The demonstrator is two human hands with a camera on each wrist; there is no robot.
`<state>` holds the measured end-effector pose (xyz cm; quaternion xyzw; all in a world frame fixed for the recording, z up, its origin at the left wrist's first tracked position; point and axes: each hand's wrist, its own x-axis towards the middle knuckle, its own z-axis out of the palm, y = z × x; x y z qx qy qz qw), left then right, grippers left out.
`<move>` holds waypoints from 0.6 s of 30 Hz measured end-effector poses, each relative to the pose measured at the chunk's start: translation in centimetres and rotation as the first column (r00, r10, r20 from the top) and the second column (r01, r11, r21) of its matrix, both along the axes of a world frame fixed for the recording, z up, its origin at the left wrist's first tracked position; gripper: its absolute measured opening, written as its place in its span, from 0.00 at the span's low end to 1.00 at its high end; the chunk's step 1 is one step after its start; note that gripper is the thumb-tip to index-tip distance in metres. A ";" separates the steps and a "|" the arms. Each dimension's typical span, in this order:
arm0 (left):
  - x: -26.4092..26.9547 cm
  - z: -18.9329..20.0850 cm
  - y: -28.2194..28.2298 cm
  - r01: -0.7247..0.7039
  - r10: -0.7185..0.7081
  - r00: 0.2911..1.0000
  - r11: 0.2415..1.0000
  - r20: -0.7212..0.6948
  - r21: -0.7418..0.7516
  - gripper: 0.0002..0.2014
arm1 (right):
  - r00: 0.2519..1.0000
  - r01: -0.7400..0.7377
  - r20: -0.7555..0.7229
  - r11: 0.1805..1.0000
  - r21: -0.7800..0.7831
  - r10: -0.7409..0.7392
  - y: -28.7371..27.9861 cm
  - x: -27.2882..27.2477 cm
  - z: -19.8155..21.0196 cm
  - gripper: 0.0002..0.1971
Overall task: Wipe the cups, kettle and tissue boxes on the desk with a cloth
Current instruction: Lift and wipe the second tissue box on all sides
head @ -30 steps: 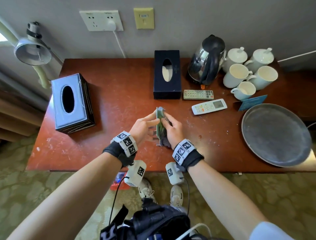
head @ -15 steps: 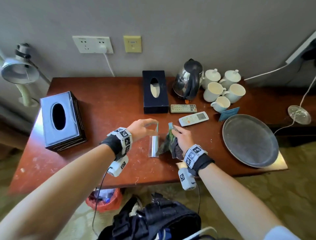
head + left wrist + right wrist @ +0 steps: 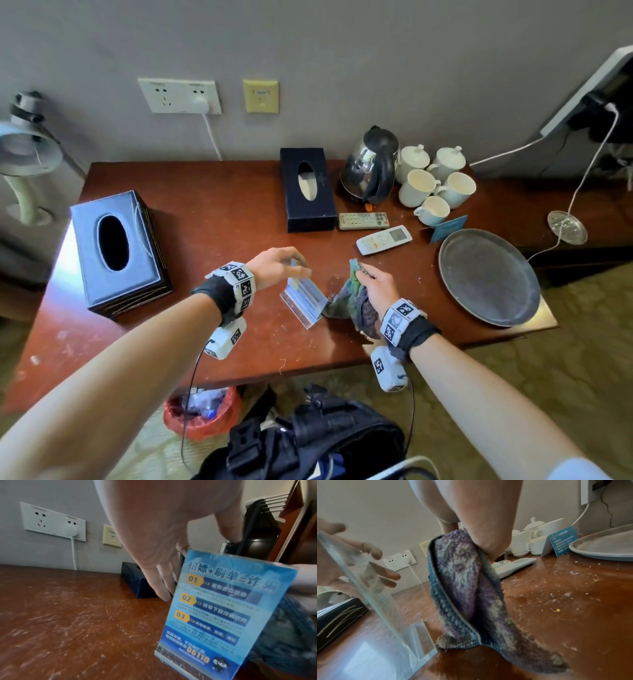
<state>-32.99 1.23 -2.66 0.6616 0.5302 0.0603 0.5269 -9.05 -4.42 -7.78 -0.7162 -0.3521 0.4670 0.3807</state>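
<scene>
The scuffed red-brown desk [image 3: 205, 192] carries two tissue boxes, one at the left [image 3: 114, 250] and one at the back [image 3: 308, 188], beside the kettle [image 3: 371, 164] and cups [image 3: 435, 181]; none looks started. The left hand [image 3: 274, 265], fingers loosely spread, hovers at the top of an acrylic sign [image 3: 305, 298], contact unclear. The right hand [image 3: 371, 287] grips the bunched cloth [image 3: 346, 301], which presumably goes to a box or cup next.
</scene>
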 end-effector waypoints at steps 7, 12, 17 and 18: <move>-1.1 -0.5 0.0 0.075 -0.073 0.997 0.994 -0.034 0.078 0.08 | 0.998 0.056 -0.007 0.998 -0.018 -0.056 -0.1 -1.2 -0.2 0.19; -0.6 -1.1 0.1 -0.072 0.069 0.997 0.988 0.026 0.140 0.09 | 0.997 0.075 0.011 0.997 0.002 -0.075 0.1 -1.3 0.3 0.19; 0.3 -1.7 1.1 -0.215 0.206 0.976 0.961 0.067 0.171 0.10 | 0.983 0.174 -0.057 0.984 0.030 -0.172 0.7 -0.1 0.9 0.17; 0.7 -1.2 1.3 -0.231 0.222 0.973 0.955 0.067 0.184 0.10 | 0.976 0.204 -0.078 0.978 0.030 -0.201 1.0 0.3 1.1 0.17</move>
